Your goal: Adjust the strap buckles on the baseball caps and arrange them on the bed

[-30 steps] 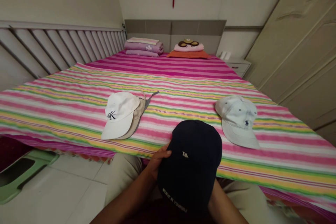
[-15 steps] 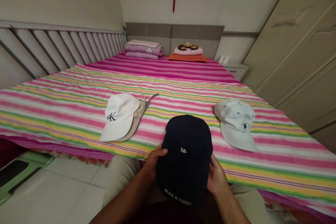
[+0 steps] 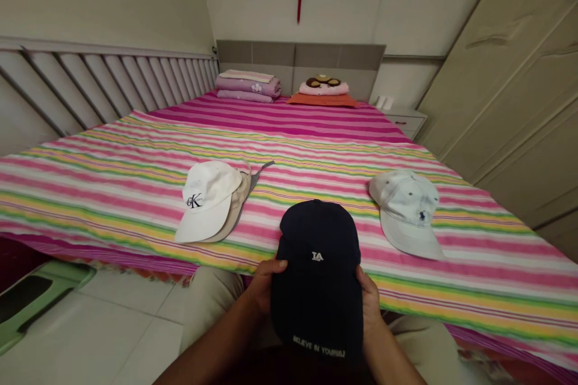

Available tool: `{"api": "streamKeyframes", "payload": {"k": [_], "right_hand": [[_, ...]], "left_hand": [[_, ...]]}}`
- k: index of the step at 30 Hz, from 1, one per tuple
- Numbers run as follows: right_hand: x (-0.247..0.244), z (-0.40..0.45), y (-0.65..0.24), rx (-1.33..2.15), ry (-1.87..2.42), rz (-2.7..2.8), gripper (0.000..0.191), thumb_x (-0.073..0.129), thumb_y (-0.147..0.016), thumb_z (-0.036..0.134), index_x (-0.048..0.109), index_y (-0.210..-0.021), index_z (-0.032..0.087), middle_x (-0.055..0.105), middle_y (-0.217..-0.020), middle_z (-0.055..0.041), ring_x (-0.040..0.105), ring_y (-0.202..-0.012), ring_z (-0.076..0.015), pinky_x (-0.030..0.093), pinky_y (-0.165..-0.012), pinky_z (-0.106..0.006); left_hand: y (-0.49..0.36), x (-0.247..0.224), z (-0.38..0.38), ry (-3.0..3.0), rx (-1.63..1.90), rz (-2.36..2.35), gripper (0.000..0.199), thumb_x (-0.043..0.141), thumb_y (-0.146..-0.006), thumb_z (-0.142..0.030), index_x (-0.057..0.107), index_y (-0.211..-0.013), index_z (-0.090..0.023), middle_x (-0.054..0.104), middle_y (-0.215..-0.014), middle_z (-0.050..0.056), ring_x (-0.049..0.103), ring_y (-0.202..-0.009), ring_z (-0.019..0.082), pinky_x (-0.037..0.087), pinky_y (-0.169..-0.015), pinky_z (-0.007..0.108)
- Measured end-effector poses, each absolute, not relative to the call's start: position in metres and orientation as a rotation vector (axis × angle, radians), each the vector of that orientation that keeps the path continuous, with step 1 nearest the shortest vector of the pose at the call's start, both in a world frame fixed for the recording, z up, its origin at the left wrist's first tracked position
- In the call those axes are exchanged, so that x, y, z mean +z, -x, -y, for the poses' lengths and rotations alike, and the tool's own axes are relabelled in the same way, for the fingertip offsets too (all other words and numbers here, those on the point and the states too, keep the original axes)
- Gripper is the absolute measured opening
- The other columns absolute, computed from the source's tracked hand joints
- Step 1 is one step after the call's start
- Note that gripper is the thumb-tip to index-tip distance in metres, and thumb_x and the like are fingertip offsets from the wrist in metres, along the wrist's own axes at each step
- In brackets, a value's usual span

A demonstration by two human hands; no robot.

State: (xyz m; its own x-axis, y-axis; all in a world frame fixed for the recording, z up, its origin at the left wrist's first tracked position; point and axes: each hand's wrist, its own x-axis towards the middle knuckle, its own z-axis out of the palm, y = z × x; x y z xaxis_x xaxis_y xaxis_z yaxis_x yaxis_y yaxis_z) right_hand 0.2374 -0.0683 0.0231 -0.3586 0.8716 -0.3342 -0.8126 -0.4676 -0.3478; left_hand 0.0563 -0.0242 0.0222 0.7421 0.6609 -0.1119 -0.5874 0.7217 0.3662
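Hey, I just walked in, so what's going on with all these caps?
A person holds a navy baseball cap by its sides, left hand and right hand, brim toward them. On the striped bedsheet, a white CK cap partly covers a beige cap to the left; a pale cap with a small dark logo lies to the right.

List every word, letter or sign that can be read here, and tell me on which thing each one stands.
"BELIEVE IN YOURSELF": along the brim edge of the dark cap.
"IA" or perhaps "LA": on the same cap's front; the first letter is unclear.
"CK": on the front of the white cap; smaller lettering across it is too small to read.
Pale cap: a small dark emblem, no readable letters.
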Motion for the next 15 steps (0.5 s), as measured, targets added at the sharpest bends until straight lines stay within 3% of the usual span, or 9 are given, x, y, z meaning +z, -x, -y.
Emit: {"api": "streamKeyframes", "payload": {"k": [7, 12, 15], "right_hand": [[0.020, 0.070, -0.240, 2.002, 0.593, 0.117, 0.035, 0.070, -0.055, 0.041, 0.072, -0.080, 0.018, 0.072, -0.080, -0.0050, 0.066, -0.075, -0.0267, 0.041, -0.090, -0.042], [0.023, 0.069, -0.238, 1.973, 0.671, 0.129, 0.034, 0.071, -0.054, 0.041, 0.071, -0.078, 0.017, 0.072, -0.071, -0.0043, 0.065, -0.074, -0.0264, 0.044, -0.086, -0.042], [0.028, 0.062, -0.236, 1.732, 0.798, 0.243, 0.034, 0.065, -0.061, 0.047, 0.068, -0.079, 0.018, 0.071, -0.068, -0.0038, 0.065, -0.072, -0.0247, 0.047, -0.079, -0.041]], "left_hand": [[-0.055, 0.010, 0.023, -0.294, 0.588, -0.165, 0.031, 0.058, -0.059, -0.018, 0.068, -0.085, -0.004, 0.070, -0.077, 0.011, 0.065, -0.067, 0.021, 0.048, -0.063, 0.028], [-0.053, 0.011, 0.021, -0.248, 0.539, -0.202, 0.033, 0.058, -0.061, -0.024, 0.068, -0.085, -0.003, 0.070, -0.078, 0.011, 0.065, -0.069, 0.020, 0.048, -0.065, 0.027], [-0.049, 0.016, 0.019, -0.215, 0.557, -0.259, 0.034, 0.057, -0.063, -0.025, 0.067, -0.087, -0.003, 0.070, -0.081, 0.012, 0.065, -0.074, 0.021, 0.048, -0.072, 0.029]]}}
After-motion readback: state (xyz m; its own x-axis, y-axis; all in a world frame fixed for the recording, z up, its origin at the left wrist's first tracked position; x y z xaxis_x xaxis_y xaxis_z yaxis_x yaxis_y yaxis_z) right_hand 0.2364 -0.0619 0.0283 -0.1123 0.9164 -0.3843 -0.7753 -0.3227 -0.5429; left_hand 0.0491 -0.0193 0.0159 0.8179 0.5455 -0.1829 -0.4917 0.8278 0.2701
